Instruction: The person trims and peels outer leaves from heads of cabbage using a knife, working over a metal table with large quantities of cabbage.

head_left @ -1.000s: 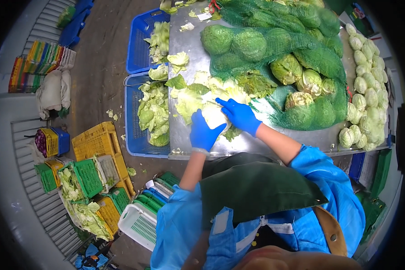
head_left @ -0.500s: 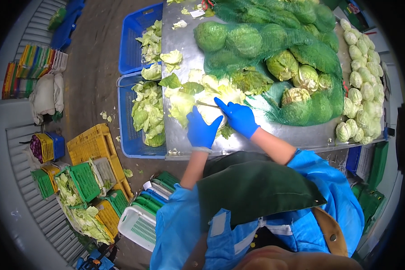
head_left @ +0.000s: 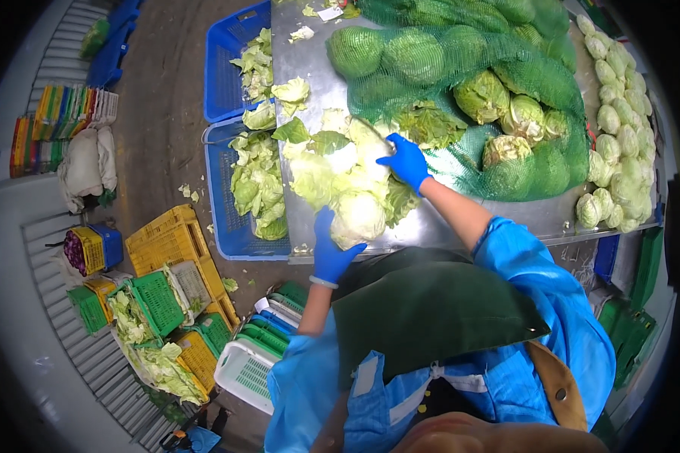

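On the metal table, a pale trimmed cabbage (head_left: 357, 218) sits near the front edge. My left hand (head_left: 333, 251), in a blue glove, cups its near left side, with the thumb along the bottom and the fingers up the side. Just beyond it, my blue-gloved right hand (head_left: 409, 163) is closed on a knife (head_left: 371, 134). The blade points up and left and is hard to make out against the pale leaves. Loose cabbage leaves (head_left: 310, 177) lie spread to the left of the blade, and a darker green leaf (head_left: 400, 200) lies right of the cabbage.
Green net sacks of cabbages (head_left: 415, 60) cover the table's far side. Trimmed cabbages (head_left: 612, 151) are piled at the right. Two blue crates, the nearer one (head_left: 221, 192) holding leaves, adjoin the left edge. Stacked baskets (head_left: 242, 370) and a yellow pallet (head_left: 175, 241) stand on the floor.
My right hand has moved up and right with the knife, away from the cabbage. My left hand has shifted down to the cabbage's near side, and more of the cabbage shows.
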Tool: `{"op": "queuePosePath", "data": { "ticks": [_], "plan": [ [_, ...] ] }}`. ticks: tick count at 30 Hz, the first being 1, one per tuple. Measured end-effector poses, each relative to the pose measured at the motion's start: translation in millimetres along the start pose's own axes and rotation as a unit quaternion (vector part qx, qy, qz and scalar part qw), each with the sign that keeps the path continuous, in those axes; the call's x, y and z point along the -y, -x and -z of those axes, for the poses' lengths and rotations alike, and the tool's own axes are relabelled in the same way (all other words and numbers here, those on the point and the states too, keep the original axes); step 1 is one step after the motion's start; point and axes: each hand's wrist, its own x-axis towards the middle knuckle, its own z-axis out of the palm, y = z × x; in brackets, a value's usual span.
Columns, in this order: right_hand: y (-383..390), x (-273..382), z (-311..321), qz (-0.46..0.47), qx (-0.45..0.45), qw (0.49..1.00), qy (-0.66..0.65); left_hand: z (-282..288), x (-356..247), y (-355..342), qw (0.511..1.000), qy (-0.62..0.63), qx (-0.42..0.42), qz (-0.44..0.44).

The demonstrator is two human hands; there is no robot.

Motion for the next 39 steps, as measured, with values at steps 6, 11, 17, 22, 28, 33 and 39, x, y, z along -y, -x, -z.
{"op": "queuePosePath", "data": {
  "ticks": [6,11,17,22,28,33,39],
  "plan": [
    [47,80,23,0.154,0.092,0.984,-0.011,-3,-11,6,0.988,0.109,-0.039,0.100],
    [56,86,-10,0.137,0.270,0.952,-0.044,-21,-35,-23,0.976,0.035,-0.133,0.167],
    [20,38,-52,0.174,0.196,0.964,0.038,-15,-15,-13,0.989,0.048,-0.064,0.122],
    [46,54,-25,0.091,0.191,0.975,-0.068,-9,-8,-6,0.994,-0.057,-0.050,0.080],
    [53,31,-53,0.054,0.127,0.985,-0.102,-6,-26,-36,0.979,-0.054,-0.054,0.189],
    [41,-3,-83,0.176,0.049,0.983,0.028,18,41,-26,0.939,0.252,-0.016,0.235],
    [-40,-25,-38,0.156,-0.024,0.981,0.115,16,31,-25,0.681,0.644,-0.124,0.327]
  ]
}}
